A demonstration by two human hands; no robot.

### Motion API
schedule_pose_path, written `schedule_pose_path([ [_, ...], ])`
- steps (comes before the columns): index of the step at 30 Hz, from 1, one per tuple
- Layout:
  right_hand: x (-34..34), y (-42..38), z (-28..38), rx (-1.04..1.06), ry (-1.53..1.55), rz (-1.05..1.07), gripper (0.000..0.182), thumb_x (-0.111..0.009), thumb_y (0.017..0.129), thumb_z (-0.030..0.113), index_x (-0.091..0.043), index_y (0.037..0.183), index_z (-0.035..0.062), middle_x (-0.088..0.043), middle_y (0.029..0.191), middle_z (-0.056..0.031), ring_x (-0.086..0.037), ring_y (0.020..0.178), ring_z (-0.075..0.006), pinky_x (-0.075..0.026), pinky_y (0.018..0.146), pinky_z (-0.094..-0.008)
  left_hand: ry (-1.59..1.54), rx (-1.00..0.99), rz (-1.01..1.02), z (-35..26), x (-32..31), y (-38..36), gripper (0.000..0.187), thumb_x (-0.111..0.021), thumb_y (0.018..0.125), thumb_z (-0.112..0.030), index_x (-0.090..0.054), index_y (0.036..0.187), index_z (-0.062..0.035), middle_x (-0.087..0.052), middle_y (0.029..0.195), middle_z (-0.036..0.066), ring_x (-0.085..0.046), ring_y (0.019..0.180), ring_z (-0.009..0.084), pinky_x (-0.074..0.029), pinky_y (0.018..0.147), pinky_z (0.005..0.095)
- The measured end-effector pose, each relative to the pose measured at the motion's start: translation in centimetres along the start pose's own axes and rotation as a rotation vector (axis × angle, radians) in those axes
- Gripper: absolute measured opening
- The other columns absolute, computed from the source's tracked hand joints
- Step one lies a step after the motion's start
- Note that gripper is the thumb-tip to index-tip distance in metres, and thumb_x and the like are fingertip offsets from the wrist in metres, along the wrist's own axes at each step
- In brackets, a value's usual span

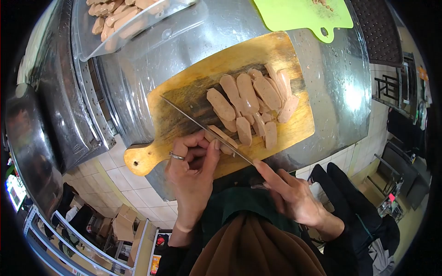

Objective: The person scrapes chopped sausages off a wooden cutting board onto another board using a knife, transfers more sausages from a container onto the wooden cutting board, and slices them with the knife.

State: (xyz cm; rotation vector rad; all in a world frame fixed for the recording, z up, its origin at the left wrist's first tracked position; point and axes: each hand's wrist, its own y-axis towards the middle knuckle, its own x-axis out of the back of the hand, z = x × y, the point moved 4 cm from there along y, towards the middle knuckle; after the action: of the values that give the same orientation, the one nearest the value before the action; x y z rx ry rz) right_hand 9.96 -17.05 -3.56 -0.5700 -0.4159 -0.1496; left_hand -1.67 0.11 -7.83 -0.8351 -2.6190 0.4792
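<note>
Left hand (189,170) curled in, thumb and fingertips pinned on the sausage (224,135) near the board's (221,57) near edge, and the knife (198,123) runs lengthwise along it, how deep I can't tell! Right hand (294,195) wrapped round the handle, forefinger out at the blade, just off that near edge. So the sausage sits between and slightly beyond the hands, touching only the left. Further on, pieces (248,94) heap toward the board's right edge; tub (94,46) at the table's (331,83) far left corner.
</note>
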Motion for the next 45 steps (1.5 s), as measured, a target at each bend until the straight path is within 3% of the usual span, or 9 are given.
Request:
schedule_pose_path([
  [2, -0.3, -1.7, -0.9, -0.002, -0.015, -0.027, 0.085, -0.062, 0.080, -0.008, -0.035, 0.155, 0.0212, -0.048, 0.077, -0.0129, -0.055, 0.058, -0.0327, -0.052, 0.057, -0.0433, 0.002, 0.001, 0.008, -0.1, 0.0, 0.0, 0.021, -0.071, 0.091, -0.003, -0.060, 0.109, -0.0007, -0.062, 0.088, 0.002, -0.062, 0.076, 0.0059, -0.052, 0.065, 0.0200],
  [8, 0.3, -1.2, 0.3, 0.015, -0.197, -0.084, 0.084, -0.062, 0.078, -0.009, -0.039, 0.154, 0.0205, -0.051, 0.078, -0.0145, -0.059, 0.060, -0.0322, -0.054, 0.058, -0.0426, 0.024, -0.043, -0.004, -0.2, 0.0, 0.0, 0.019, -0.070, 0.093, -0.004, -0.060, 0.108, -0.0007, -0.062, 0.089, 0.003, -0.062, 0.076, 0.0068, -0.051, 0.065, 0.0205],
  [14, -0.3, -2.2, -0.2, 0.048, -0.259, -0.181, 0.073, -0.063, 0.086, -0.006, -0.042, 0.152, 0.0182, -0.053, 0.073, -0.0144, -0.060, 0.062, -0.0324, -0.053, 0.058, -0.0416, -0.028, -0.098, 0.017, 0.0, 0.0, 0.1, 0.016, -0.068, 0.094, -0.003, -0.059, 0.107, 0.0000, -0.063, 0.088, 0.004, -0.062, 0.078, 0.0083, -0.052, 0.066, 0.0217],
  [23, 0.2, -2.1, 0.0, 0.223, -0.106, -0.347, 0.065, -0.059, 0.090, -0.006, -0.043, 0.150, 0.0121, -0.060, 0.075, -0.0188, -0.061, 0.061, -0.0349, -0.052, 0.059, -0.0438, -0.019, -0.143, 0.011, -0.1, -0.1, 0.0, 0.016, -0.066, 0.096, -0.005, -0.059, 0.109, 0.0016, -0.066, 0.089, 0.007, -0.066, 0.079, 0.0114, -0.053, 0.067, 0.0240],
  [32, -0.6, -4.4, 0.6, 0.129, -0.119, -0.245, 0.068, -0.060, 0.091, -0.003, -0.039, 0.153, 0.0152, -0.059, 0.073, -0.0179, -0.062, 0.061, -0.0351, -0.054, 0.059, -0.0452, -0.040, -0.132, 0.019, 0.2, -0.1, 0.1, 0.017, -0.065, 0.096, -0.004, -0.059, 0.110, 0.0040, -0.066, 0.088, 0.008, -0.067, 0.078, 0.0117, -0.054, 0.070, 0.0243],
  [45, -0.4, -4.7, 1.3, 0.029, -0.072, -0.129, 0.072, -0.060, 0.087, -0.008, -0.037, 0.153, 0.0105, -0.060, 0.075, -0.0177, -0.061, 0.060, -0.0329, -0.056, 0.057, -0.0444, -0.051, -0.151, 0.017, 0.4, 0.0, 0.0, 0.016, -0.064, 0.096, -0.001, -0.059, 0.110, 0.0039, -0.065, 0.089, 0.008, -0.068, 0.078, 0.0113, -0.055, 0.070, 0.0232],
])
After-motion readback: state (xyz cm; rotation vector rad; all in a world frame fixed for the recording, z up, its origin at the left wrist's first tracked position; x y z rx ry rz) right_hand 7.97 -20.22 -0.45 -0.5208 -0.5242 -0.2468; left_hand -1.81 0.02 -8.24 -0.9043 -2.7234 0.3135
